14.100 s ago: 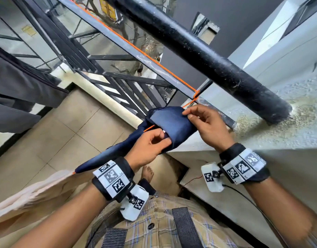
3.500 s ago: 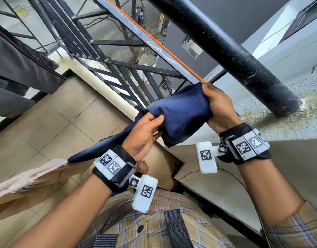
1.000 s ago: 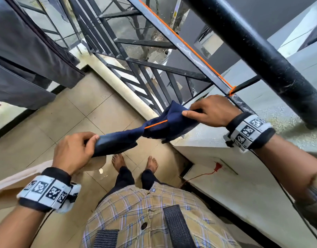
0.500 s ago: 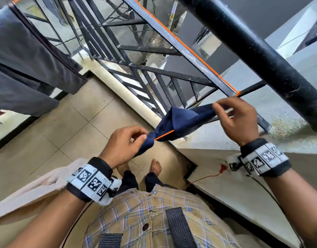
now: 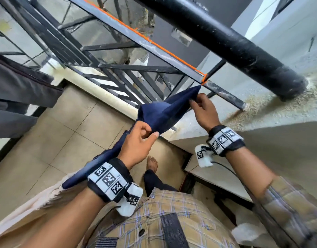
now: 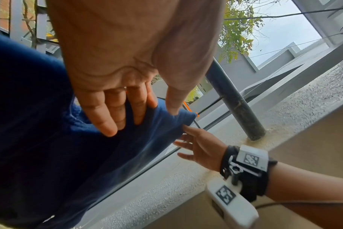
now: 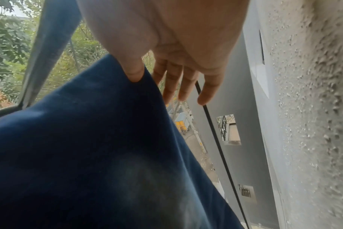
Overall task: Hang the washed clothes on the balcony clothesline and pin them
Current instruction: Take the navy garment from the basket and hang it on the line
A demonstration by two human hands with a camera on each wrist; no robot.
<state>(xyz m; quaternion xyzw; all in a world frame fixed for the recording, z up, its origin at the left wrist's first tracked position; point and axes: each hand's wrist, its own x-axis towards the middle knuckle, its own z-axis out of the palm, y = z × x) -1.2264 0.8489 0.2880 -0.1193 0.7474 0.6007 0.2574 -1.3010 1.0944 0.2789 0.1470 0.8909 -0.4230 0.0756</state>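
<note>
We are holding a navy blue garment (image 5: 159, 114) stretched along the orange clothesline (image 5: 172, 52), its long axis running diagonally in the head view from lower left, near our left wrist, up to the right, where its pointed upper end is reaching the knot that ties the line to the grey balcony railing (image 5: 118, 29). The cloth is looking dark, plain and soft, bunched into a narrow folded band that is widening in the middle and tapering at both ends. Our left hand (image 5: 136, 145) is pinching the fabric between thumb and curled fingers near the middle of the band. Our right hand (image 5: 205, 111) is pinching the upper end between thumb and forefinger, with the other fingers spread loose beyond it. Further down the line a cream cloth (image 5: 37, 203) is hanging, and a dark grey garment (image 5: 19, 90) is draping at the far left.
</note>
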